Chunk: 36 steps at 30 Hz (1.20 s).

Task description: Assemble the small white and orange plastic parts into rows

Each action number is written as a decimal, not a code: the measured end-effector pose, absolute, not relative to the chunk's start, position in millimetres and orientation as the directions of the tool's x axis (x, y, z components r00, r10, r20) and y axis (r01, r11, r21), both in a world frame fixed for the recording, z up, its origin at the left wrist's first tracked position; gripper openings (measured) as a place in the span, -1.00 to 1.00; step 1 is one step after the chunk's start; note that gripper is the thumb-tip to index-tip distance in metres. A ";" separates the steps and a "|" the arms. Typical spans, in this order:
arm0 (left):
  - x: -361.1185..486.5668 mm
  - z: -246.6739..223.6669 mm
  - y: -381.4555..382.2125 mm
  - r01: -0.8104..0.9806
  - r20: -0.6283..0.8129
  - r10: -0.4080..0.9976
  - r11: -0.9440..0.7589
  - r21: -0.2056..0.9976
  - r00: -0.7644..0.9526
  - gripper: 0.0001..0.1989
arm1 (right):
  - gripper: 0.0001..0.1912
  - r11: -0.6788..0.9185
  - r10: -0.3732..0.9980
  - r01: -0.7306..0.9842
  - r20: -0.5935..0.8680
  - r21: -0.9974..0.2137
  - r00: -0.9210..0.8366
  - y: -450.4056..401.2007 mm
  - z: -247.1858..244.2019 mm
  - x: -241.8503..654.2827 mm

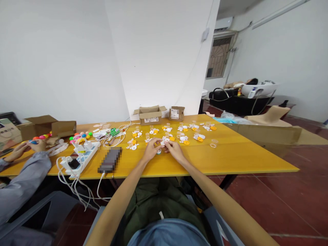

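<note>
My left hand (152,149) and my right hand (174,150) meet over the yellow table (205,160). Between their fingertips is a small white part (163,142), pinched from both sides; its details are too small to tell. Behind and beside the hands lie several groups of small white and orange round parts with clear plastic cups. One orange disc (186,142) lies right of my right hand. Farther right, a clear ring-like cup (213,143) stands by itself. Another white disc (133,147) lies left of my left hand.
Two cardboard boxes, one open (150,119) and one smaller (176,114), stand at the back. A power strip (85,159) with cables and a phone (110,160) lie left. At far left, another person's hands (37,145) hold something near colourful balls (82,136).
</note>
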<state>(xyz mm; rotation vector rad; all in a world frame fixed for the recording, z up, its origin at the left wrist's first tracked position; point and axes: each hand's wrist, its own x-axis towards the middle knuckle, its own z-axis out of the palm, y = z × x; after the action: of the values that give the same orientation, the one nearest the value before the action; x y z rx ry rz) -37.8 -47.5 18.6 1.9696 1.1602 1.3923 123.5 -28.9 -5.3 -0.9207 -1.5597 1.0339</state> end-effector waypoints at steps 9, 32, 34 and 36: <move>-39.0 16.7 -45.3 0.370 0.522 0.846 -0.523 0.768 0.111 -0.86 | -0.61 0.433 0.901 0.278 0.423 -0.858 -0.096 -31.9 -6.7 129.0; -36.7 20.3 -49.4 0.345 0.496 0.863 -0.498 0.795 0.102 -0.77 | -0.95 0.584 0.724 0.606 0.684 -0.540 -0.088 -34.9 -23.3 142.1; -36.7 20.1 -49.2 0.347 0.496 0.862 -0.499 0.794 0.106 -0.77 | -0.91 0.623 0.728 0.522 0.675 -0.583 -0.115 -38.6 -15.7 137.5; -37.0 19.7 -48.5 0.350 0.487 0.866 -0.492 0.797 0.110 -0.78 | -0.87 0.636 0.742 0.460 0.654 -0.619 -0.146 -40.5 -10.9 134.2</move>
<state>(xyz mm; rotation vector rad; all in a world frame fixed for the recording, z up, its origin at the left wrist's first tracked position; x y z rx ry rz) -37.0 -48.5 19.7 1.9008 1.1802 1.3748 134.2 -40.5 -10.9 -0.9708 -1.7902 0.3299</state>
